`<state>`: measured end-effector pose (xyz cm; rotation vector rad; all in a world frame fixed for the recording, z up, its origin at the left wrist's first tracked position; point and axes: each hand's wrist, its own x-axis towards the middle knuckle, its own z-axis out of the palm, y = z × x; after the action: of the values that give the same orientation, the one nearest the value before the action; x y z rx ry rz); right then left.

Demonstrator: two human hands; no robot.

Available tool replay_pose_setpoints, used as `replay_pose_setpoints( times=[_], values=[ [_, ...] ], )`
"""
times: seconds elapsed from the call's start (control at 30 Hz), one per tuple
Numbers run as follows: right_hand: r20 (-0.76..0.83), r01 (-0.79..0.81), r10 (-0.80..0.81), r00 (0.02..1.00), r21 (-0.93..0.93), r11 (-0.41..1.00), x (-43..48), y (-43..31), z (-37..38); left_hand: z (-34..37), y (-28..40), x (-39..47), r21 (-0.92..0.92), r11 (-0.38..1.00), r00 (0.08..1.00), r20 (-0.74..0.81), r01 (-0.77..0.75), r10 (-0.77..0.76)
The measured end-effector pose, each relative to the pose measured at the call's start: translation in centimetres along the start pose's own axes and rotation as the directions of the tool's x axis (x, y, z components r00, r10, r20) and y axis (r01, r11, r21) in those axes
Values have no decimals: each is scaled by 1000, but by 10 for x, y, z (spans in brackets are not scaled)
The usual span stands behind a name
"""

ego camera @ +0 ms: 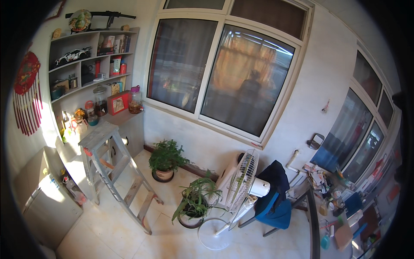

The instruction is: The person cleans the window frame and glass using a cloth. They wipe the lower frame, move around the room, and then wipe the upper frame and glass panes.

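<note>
Neither of my hands is in view. Before me on the pale tiled floor (174, 241) stands a folding stepladder (129, 191), its metal frame worn and spotted. To its right are two potted plants: a bushy one (168, 157) by the wall and a long-leaved one (194, 200) nearer to me. A white pedestal fan (244, 181) rises beside the nearer plant on a round base (215, 234). Behind the fan is a blue chair (276, 215) with a dark garment (275, 178) draped over its back.
A grey shelf unit (90, 58) holds a model car (72, 55), books and glass jars (101, 102). At the lower left stands a low fridge-like cabinet (51, 200). A cluttered table (323, 223) runs along the right. Large sliding windows (223, 71) fill the far wall.
</note>
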<state>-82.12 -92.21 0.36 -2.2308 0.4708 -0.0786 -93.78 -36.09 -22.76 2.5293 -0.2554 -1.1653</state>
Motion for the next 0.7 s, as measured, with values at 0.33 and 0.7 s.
replay_pose_setpoints(
  times=[0.33, 0.7],
  values=[
    [-2, -40, 40, 999, -17, 999, -12, 13, 4, -3, -11, -14, 49, 997, 998, 16, 67, -68],
    [12, -115, 115, 993, -32, 993, -26, 52, 11, -6, -6, -14, 25, 998, 997, -52, 60, -59]
  ],
)
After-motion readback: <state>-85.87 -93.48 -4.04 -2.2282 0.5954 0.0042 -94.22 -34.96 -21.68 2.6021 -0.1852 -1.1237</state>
